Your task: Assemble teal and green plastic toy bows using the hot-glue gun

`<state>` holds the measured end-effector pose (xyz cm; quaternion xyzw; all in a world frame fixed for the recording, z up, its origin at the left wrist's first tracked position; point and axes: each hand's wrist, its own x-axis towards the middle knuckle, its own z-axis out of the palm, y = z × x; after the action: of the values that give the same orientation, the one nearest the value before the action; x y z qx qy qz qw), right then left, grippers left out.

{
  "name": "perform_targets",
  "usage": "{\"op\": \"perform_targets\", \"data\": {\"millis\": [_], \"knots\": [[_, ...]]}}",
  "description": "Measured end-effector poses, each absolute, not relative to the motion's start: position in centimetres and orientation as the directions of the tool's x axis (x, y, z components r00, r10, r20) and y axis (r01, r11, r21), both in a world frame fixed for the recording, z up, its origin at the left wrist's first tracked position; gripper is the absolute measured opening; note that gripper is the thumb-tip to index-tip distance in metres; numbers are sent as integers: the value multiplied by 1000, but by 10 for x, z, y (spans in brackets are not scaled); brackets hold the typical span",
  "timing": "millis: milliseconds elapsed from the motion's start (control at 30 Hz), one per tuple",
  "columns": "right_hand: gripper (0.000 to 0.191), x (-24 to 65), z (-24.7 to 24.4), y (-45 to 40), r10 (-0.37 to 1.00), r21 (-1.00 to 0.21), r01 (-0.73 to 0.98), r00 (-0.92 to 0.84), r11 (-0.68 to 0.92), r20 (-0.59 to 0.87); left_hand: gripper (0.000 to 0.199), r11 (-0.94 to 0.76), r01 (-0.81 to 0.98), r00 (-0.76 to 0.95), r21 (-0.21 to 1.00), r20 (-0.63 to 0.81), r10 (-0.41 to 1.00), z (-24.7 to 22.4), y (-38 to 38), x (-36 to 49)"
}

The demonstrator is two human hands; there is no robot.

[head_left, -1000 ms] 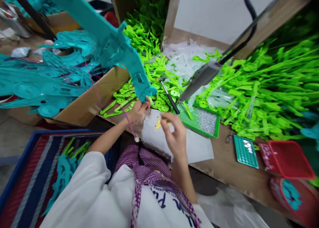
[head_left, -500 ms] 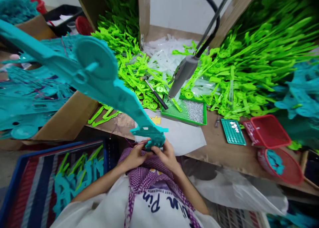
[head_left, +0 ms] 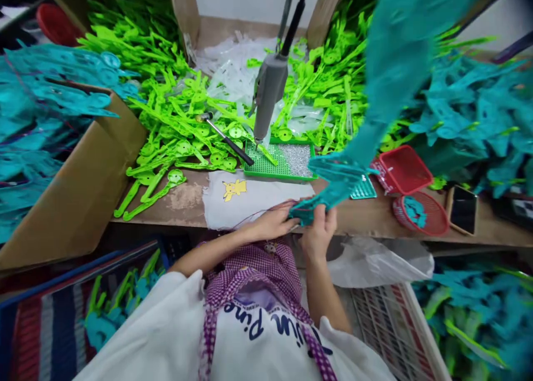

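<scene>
A large teal plastic piece (head_left: pixel 381 86) rises from my two hands toward the upper right, its top smeared by motion. My left hand (head_left: pixel 272 221) has its fingers around the lower end, where a thin dark string trails to the left. On the right side of that same end, my right hand (head_left: pixel 320 234) grips with bent fingers. Behind my hands lies a white cloth (head_left: pixel 266 195) with a yellow figure. An electric screwdriver (head_left: pixel 270 89) hangs over a green tray (head_left: pixel 278 175) of small metal parts, beside a hammer (head_left: pixel 229 141).
Bright green parts (head_left: pixel 179 120) are heaped at the back. A cardboard box (head_left: pixel 79 181) with teal pieces stands left. Two red baskets (head_left: pixel 406 170) and a phone (head_left: pixel 462 210) lie right. Teal pieces fill a crate (head_left: pixel 428 336) at lower right.
The teal piece has swung from the upper left to the upper right, both hands still on its lower end. My hands have moved right and forward over the table edge, and the view has shifted right.
</scene>
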<state>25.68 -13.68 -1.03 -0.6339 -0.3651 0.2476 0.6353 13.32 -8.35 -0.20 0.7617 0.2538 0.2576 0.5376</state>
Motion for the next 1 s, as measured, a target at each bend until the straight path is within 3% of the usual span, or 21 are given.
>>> {"op": "perform_targets", "data": {"millis": [133, 267, 333, 467, 600, 700, 833, 933, 1000], "knots": [[41, 265, -26, -114, 844, -971, 238, 527, -34, 99, 12, -104, 141, 635, 985, -9, 773, -23, -65, 139], [49, 270, -41, -96, 929, -946, 321, 362, -49, 75, 17, 22, 157, 540, 987, -105, 835, -33, -37, 135], [51, 274, -37, -90, 923, -945, 322, 378, -56, 74, 21, 36, 145, 522, 989, -107, 846, -34, -26, 132], [44, 284, -7, -66, 828, -943, 332, 527, 10, 194, 25, 42, 145, 507, 989, -110, 855, -34, -15, 130], [41, 311, 9, -43, 744, -896, 426, 557, 127, 370, 18, 29, 187, 473, 982, -116, 873, -37, -15, 129], [43, 353, -8, -52, 718, -807, 588, 586, -58, 376, 20, 37, 206, 459, 978, -130, 879, -39, -14, 128], [45, 402, -42, -86, 717, -538, 724, 638, -432, 282, 23, 47, 185, 492, 982, -134, 860, -38, -12, 128], [43, 406, -58, -105, 778, -404, 771, 598, -493, 191, 22, 27, 187, 514, 982, -121, 849, -37, -12, 129], [41, 399, -62, -114, 813, -402, 799, 551, -448, 188, 22, 27, 196, 515, 980, -126, 848, -36, -12, 129]]}}
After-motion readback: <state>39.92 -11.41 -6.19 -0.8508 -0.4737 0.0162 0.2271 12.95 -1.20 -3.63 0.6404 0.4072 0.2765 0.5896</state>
